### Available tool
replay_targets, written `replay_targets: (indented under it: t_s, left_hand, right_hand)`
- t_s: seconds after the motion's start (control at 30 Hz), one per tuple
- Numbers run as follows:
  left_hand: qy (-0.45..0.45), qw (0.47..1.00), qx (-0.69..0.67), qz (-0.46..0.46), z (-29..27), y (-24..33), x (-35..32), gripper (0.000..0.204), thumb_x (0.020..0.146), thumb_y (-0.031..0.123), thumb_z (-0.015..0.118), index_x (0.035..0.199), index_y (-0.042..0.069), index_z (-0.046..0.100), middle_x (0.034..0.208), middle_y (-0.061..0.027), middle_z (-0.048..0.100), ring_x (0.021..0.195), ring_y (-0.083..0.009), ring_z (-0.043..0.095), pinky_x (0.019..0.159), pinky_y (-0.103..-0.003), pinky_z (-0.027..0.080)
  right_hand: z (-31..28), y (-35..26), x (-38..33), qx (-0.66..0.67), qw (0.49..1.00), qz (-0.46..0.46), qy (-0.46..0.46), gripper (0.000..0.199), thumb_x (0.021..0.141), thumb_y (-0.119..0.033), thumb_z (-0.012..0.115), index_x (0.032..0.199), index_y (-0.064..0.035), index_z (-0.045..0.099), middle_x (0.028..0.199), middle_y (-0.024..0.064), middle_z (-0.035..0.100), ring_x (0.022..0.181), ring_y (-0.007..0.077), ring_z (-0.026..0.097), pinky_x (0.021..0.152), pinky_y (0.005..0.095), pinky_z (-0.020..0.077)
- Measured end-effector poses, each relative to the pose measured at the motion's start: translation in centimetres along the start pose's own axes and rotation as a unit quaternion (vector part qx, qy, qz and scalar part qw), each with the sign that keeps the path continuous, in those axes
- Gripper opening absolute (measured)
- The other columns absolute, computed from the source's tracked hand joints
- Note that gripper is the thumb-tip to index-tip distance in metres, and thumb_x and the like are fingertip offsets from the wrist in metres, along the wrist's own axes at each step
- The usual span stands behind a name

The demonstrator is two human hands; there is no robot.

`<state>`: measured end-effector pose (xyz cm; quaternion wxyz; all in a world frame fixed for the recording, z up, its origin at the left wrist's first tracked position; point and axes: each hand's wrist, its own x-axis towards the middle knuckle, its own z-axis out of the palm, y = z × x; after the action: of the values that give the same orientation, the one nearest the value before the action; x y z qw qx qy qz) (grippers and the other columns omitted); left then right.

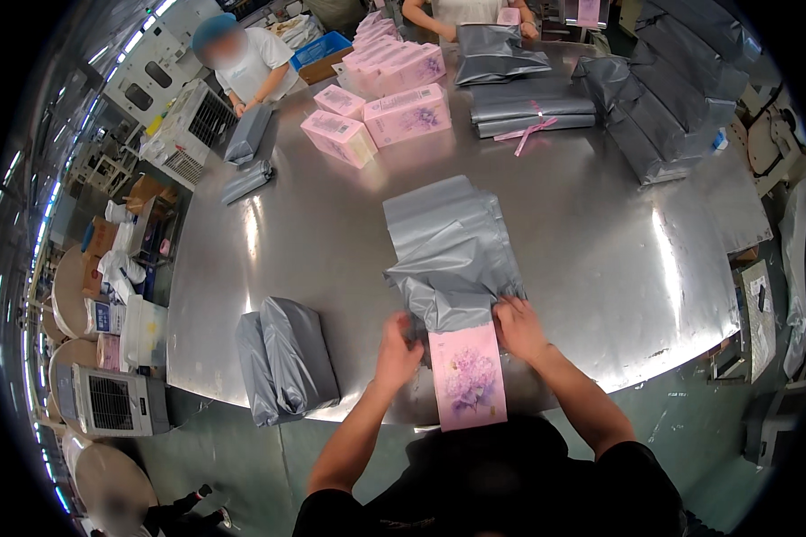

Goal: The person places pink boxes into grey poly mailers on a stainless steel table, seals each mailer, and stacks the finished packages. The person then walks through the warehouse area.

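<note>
The pink box point(467, 376) lies at the near edge of the desk point(582, 242), its far end entering the mouth of the grey bag point(452, 282); most of the box is still outside. The left hand point(396, 351) is closed on the bag mouth at the left of the box. The right hand point(518, 327) grips the bag mouth at the right of the box. Two packed grey parcels point(287, 358) lie left of the box, judged finished. Unpacked pink boxes point(381, 112) are stacked well beyond the box at the far side, so bagging remains. Flat grey bags point(528, 107) lie beside them.
</note>
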<state>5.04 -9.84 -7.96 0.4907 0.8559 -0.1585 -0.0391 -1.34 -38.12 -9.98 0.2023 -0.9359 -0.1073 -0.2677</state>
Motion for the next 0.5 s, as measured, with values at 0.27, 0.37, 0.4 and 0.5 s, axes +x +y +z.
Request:
replay_targets:
  t_s: [0.27,0.37,0.4,0.5]
  left_hand:
    - [-0.02,0.989,0.137,-0.05,2.8,-4.2,1.7,0.023,0.08,0.016,0.072,0.088,-0.002,0.06,0.097,-0.0235,0.064,0.091,-0.0454,0.062,0.078,-0.052,0.05]
    - [-0.197,0.961,0.148,-0.122,1.3,-3.4,-4.6,0.026,0.08,0.019,0.071,0.096,-0.001,0.066,0.105,-0.024,0.067,0.098,-0.0444,0.065,0.085,-0.05,0.052]
    - [-0.277,0.938,0.159,-0.136,0.8,-3.2,-7.7,0.029,0.08,0.02,0.071,0.101,-0.001,0.068,0.108,-0.0244,0.069,0.101,-0.0438,0.066,0.088,-0.049,0.052]
    - [-0.319,0.932,0.088,-0.147,-1.1,0.1,-11.3,0.039,0.081,0.023,0.073,0.112,0.001,0.071,0.104,-0.024,0.072,0.107,-0.0396,0.068,0.096,-0.046,0.053]
  right_hand:
    - [1.2,-0.1,0.2,0.069,0.984,0.118,-0.11,0.026,0.08,-0.006,0.069,0.102,-0.0048,0.054,0.092,0.0171,0.066,0.094,0.0375,0.063,0.087,0.0454,0.0492]
    - [-2.8,-2.4,-4.5,0.138,0.946,0.179,-0.231,0.026,0.084,-0.008,0.068,0.106,-0.0045,0.054,0.095,0.02,0.067,0.094,0.0395,0.064,0.085,0.0479,0.0509]
    - [-4.6,-3.4,-7.0,0.173,0.913,0.187,-0.318,0.024,0.086,-0.01,0.068,0.105,-0.005,0.055,0.097,0.0197,0.068,0.095,0.0384,0.065,0.085,0.048,0.0517]
    - [-8.0,-4.6,-6.8,0.262,0.856,0.223,-0.387,0.02,0.087,-0.011,0.07,0.102,-0.006,0.058,0.096,0.0172,0.069,0.093,0.0325,0.069,0.083,0.043,0.0542]
